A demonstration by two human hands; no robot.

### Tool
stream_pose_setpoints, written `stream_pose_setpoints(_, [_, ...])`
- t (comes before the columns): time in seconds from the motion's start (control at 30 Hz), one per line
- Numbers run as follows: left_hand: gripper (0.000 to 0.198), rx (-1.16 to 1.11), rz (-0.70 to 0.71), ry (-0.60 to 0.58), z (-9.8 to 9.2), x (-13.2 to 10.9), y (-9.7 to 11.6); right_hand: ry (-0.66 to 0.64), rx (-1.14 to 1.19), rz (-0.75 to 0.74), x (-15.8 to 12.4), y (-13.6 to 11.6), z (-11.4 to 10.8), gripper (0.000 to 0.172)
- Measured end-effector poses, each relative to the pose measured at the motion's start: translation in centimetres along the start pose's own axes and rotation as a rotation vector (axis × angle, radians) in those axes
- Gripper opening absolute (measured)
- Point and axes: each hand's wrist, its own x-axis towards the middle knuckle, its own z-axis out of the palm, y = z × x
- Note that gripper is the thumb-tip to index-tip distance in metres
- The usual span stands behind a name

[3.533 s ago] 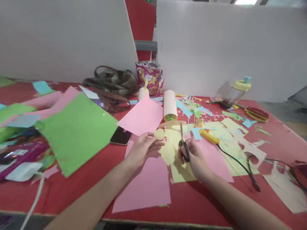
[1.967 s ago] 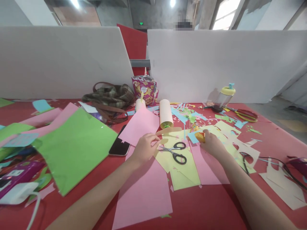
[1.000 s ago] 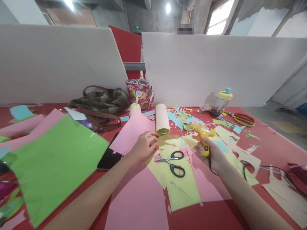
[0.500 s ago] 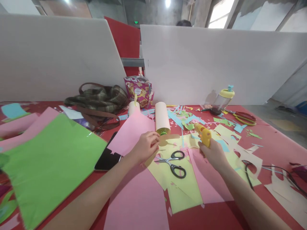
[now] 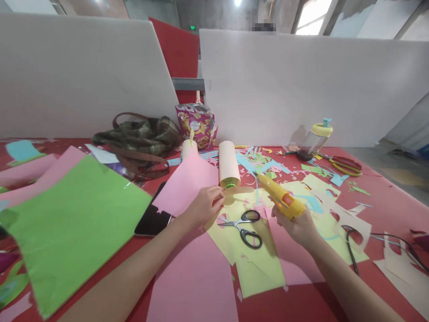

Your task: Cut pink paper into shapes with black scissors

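Observation:
My right hand [image 5: 296,223] is closed round the grip of a yellow glue gun [image 5: 279,197], whose nozzle points up and to the left, toward a paper-wrapped roll [image 5: 228,163] lying on the red table [image 5: 385,201]. My left hand [image 5: 204,206] pinches a small pale round paper piece [image 5: 229,199] just below the roll's green end. Black-handled scissors [image 5: 244,225] lie on yellow paper [image 5: 254,259] between my two hands.
A green sheet [image 5: 73,223], pink sheets [image 5: 192,181] and a phone [image 5: 153,220] lie to the left. At the back stand a plaid bag [image 5: 140,134], a snack packet [image 5: 196,123], a lidded bottle [image 5: 313,138] and red scissors [image 5: 345,163]. A black cord [image 5: 350,250] trails right. White partitions [image 5: 83,76] wall the table.
My right hand put down the scissors, picked up the glue gun and has now turned its nozzle toward the roll. My left hand has kept hold of the round paper piece.

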Motion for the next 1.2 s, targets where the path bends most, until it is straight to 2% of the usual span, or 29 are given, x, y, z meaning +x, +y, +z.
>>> stream_pose_setpoints(0.17, [0.013, 0.000, 0.004, 0.007, -0.1, -0.2, -0.6, -0.225, -0.225, -0.333, -0.2, -0.6, 0.2, 0.007])
stream_pose_setpoints(0.3, [0.011, 0.042, 0.024, 0.045, -0.2, -0.6, -1.3, -0.317, -0.395, -0.465, -0.2, -0.4, 0.5, 0.007])
stream_pose_setpoints(0.43, [0.011, 0.155, 0.081, 0.122, 0.0, -1.0, -1.6, -0.344, -0.578, -0.493, -0.2, 0.4, 1.0, 0.016])
stream_pose_setpoints(0.53, [0.013, 0.207, 0.097, 0.163, 0.2, -1.2, -1.5, -0.353, -0.715, -0.510, 0.0, 0.5, 1.3, 0.015])
stream_pose_setpoints(0.7, [0.014, 0.402, 0.145, 0.299, 0.5, -1.4, -1.5, -0.360, -0.896, -0.569, 0.6, -0.3, 1.5, 0.015])
stream_pose_setpoints(0.87, [0.011, 0.481, 0.137, 0.385, 0.7, -1.4, -1.7, -0.335, -0.925, -0.566, 0.9, -0.5, 2.0, 0.011])
stream_pose_setpoints(1.0, [0.010, 0.487, 0.134, 0.395, 0.7, -1.4, -1.7, -0.305, -0.910, -0.536, 0.7, -0.1, 2.4, 0.012])
stream_pose_setpoints(1.2, [0.010, 0.484, 0.141, 0.404, 0.8, -1.4, -1.6, -0.329, -0.911, -0.507, 0.6, 0.0, 2.5, 0.011])
